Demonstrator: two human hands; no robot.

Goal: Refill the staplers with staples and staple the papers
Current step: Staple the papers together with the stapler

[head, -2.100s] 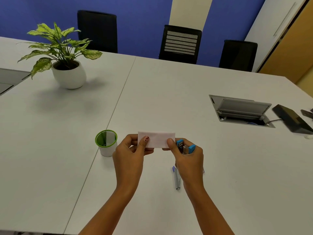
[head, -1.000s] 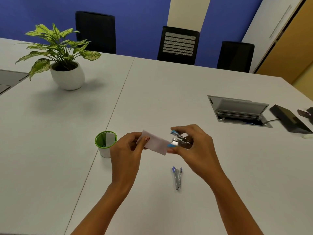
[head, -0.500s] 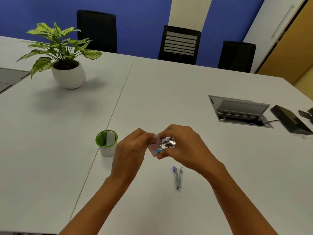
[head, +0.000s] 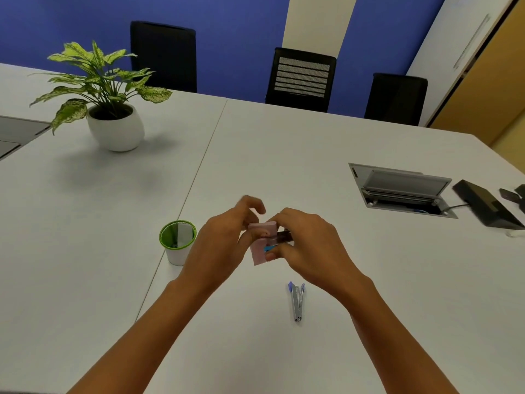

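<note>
Above the white table (head: 284,155), my left hand (head: 224,243) pinches a small folded pink paper (head: 260,255) between thumb and fingers. My right hand (head: 309,251) grips a small metal stapler with blue tips (head: 279,241), its jaws around the paper's right edge. Most of that stapler is hidden under my fingers. A second small stapler with purple-blue tips (head: 297,301) lies on the table just below my right hand, its arms spread apart.
A white cup with a green rim (head: 177,243) stands left of my hands and holds a pale slip. A potted plant (head: 110,109) sits far left. An open cable box (head: 400,189) and black devices (head: 483,203) are at the right. Chairs line the far edge.
My right hand brought the blue-tipped stapler from beside the paper onto its right edge. The paper turned from flat and wide to nearly upright. Both hands closed together.
</note>
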